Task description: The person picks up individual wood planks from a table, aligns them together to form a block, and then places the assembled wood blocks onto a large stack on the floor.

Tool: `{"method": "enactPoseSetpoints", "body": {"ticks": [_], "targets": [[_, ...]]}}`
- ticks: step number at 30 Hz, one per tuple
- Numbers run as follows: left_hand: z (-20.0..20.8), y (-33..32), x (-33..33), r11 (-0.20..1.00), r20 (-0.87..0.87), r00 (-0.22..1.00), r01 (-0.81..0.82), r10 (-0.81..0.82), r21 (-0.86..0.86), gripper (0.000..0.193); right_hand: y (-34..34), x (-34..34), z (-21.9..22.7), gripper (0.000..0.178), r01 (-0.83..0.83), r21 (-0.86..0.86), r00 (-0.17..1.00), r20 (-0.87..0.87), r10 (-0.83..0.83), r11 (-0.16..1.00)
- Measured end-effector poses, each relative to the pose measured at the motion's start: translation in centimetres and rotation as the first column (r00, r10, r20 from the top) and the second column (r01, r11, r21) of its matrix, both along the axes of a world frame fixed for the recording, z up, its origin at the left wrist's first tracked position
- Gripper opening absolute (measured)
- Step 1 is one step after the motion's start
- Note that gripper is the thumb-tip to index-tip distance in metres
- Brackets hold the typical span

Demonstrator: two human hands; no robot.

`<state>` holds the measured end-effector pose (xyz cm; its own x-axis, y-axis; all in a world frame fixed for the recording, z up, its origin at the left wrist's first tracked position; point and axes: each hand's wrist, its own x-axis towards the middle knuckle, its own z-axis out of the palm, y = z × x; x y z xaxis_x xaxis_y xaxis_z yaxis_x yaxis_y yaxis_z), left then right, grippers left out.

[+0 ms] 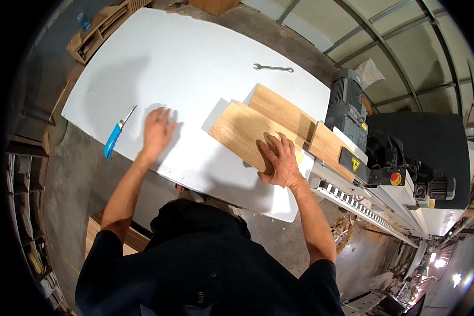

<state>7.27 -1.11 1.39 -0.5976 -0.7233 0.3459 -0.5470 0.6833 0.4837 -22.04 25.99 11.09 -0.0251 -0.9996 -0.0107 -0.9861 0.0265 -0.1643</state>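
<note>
On the white tabletop (pixel 184 68) lies a light wooden board (pixel 237 129), at a slant right of centre. My right hand (pixel 282 160) rests on its near right part, fingers spread. Behind it lies a second wooden board (pixel 279 108), partly covered by the first. A third wooden piece (pixel 326 147) sits at the machine's edge, to the right of my right hand. My left hand (pixel 158 131) is over the table left of the boards, empty, with its fingers stretched out. Farther left, a blue-handled knife (pixel 111 141) lies at the table's near edge, blade pointing away.
A combination wrench (pixel 274 68) lies at the far right of the table. Along the right side stands a machine with a grey motor (pixel 347 95), a red stop button (pixel 395 178) and a toothed rail (pixel 361 210). Shelves (pixel 29 210) stand at the left.
</note>
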Motion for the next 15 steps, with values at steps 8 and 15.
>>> {"method": "enactPoseSetpoints", "body": {"ticks": [8, 15], "targets": [[3.1, 8.4, -11.8, 0.984, -0.020, 0.984, 0.180, -0.180, 0.011, 0.039, 3.8, -3.9, -3.4, 0.048, 0.102, -0.337, 0.995, 0.019, -0.101, 0.936], [4.9, 14.7, -21.6, 0.878, -0.145, 0.895, 0.442, -0.421, 0.182, 0.037, 7.4, -8.1, -6.7, 0.019, 0.815, 0.428, -0.571, 0.708, 0.415, 0.391]]}}
